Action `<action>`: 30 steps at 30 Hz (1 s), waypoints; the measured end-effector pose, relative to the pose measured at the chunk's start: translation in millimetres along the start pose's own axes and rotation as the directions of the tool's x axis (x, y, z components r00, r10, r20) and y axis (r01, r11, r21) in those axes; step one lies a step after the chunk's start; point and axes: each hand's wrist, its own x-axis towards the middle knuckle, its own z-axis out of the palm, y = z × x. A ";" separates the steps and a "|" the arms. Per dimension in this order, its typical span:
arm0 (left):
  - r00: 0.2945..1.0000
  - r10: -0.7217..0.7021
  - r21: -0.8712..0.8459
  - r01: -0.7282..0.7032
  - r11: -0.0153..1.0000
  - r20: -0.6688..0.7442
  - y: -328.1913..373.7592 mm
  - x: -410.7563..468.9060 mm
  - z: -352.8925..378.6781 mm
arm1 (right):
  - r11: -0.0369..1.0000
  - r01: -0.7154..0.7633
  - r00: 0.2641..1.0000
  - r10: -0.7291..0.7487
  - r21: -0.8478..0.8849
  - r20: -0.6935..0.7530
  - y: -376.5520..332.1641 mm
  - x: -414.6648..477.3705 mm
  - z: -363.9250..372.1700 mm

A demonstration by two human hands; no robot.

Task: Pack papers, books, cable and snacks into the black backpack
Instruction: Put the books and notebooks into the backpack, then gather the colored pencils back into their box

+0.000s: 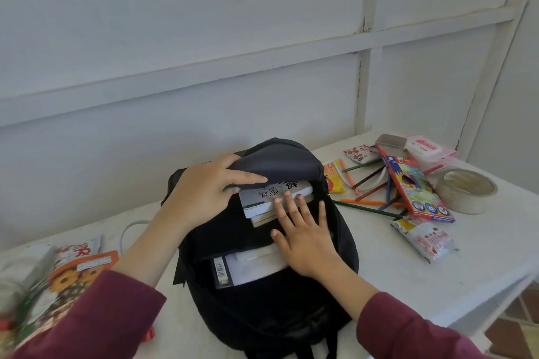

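Left hand (208, 192): fingers curled round the edge of the flap (280, 163) of the black backpack (262, 320), lifting it so the mouth stands open. Thumb hidden under the cloth.

Right hand (306, 237): fingers straight and spread apart, gripping nothing. Its fingertips (287, 198) touch the near edge of the books (271, 195).

Books: a small stack just below the left fingers, far end tucked under the flap, near end showing in the mouth. Papers (250, 268) sit in an inner pocket beside the right thumb. The bag rests on the white table (393, 277).

Not yet packed:
- white cable (131, 227), outside the left forearm
- snack bags (78, 271), by the left sleeve
- snack packets (423, 239), well to the right of the right fingers, among the coloured pencils (367, 202), pencil box (417, 186) and tape roll (463, 189)

Risks, as I judge them:
- The flap is soft. If it slips from the left fingers, it drops over the mouth and blocks the books.
- A flat push by the fingertips alone could skew the stack, so a corner catches the rim or zip.
- Books driven down hard may crease the papers below.
- The bag may slide away on the smooth table under the push.
- A sleeve could drag the cable or snack bags off the left edge.
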 end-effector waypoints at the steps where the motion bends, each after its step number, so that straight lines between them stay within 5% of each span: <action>1: 1.000 0.010 0.011 -0.010 1.000 -0.011 -0.1 -1.9 1.0 | 1.000 -0.003 1.000 0.003 -0.011 0.000 0.5 0.4 -0.2; 8: 0.999 0.039 -0.007 -0.039 0.999 0.001 -3.2 -4.6 1.2 | 0.995 -0.079 0.994 0.074 -0.066 -0.075 -3.9 8.0 -4.9; 19: 0.998 0.027 -0.016 -0.026 1.000 0.054 -11.6 -5.9 -0.2 | 0.991 -0.105 0.994 0.107 -0.080 0.019 -1.8 1.4 -2.5; 30: 0.964 -0.091 -0.175 0.138 0.975 0.249 -12.1 -3.2 15.2 | 0.932 -0.127 0.991 0.102 0.340 0.090 2.3 -19.1 -39.8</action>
